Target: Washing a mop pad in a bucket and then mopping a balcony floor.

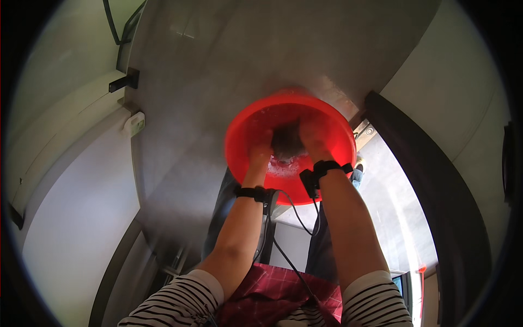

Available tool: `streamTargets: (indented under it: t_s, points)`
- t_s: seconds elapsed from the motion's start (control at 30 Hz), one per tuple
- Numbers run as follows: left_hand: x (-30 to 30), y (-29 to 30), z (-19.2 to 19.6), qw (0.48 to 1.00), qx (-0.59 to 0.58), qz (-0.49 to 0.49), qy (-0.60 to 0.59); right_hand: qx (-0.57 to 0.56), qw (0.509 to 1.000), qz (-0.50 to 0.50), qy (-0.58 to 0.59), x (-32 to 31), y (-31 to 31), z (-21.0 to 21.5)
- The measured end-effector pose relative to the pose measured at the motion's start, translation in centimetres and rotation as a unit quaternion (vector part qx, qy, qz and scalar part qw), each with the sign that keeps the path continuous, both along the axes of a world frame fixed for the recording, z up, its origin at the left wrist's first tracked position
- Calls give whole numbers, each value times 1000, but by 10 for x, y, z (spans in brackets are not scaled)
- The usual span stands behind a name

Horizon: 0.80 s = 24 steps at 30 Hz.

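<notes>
Both of my hands reach down into a round red basin [235, 139]. Between them is a dark, soft-looking cloth [288, 139], blurred by motion. My left hand [262, 148] is closed at the cloth's left side, and my right hand [312, 138] at its right side. The fingertips are smeared and partly hidden by the cloth and the basin. Shiny, whitish water [284, 165] shows in the basin just below the cloth.
A black strap with a small device [269, 200] is on my left wrist, another device [309, 182] on my right; cables hang between them. A grey floor [218, 60] lies beyond the basin. A dark curved edge [436, 169] runs along the right. White panels [81, 185] stand left.
</notes>
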<state>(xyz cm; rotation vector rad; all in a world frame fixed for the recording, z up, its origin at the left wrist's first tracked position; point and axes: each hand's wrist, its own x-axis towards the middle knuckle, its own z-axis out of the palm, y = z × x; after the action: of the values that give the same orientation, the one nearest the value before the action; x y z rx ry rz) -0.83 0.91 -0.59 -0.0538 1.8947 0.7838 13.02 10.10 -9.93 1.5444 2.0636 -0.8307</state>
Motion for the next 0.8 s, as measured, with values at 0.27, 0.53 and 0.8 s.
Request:
streamTargets:
  t_s: [0.27,0.53,0.8]
  points:
    - [-10,21,28,921,33,315,-226,-48,984,-114,132,-72,-14,117]
    - [-15,-61,-6,892,320,128,-291,-112,920,-78,367,-97,-23,193]
    - [7,40,56,955,46,235,-175,5,966,-163,199,-80,6,142]
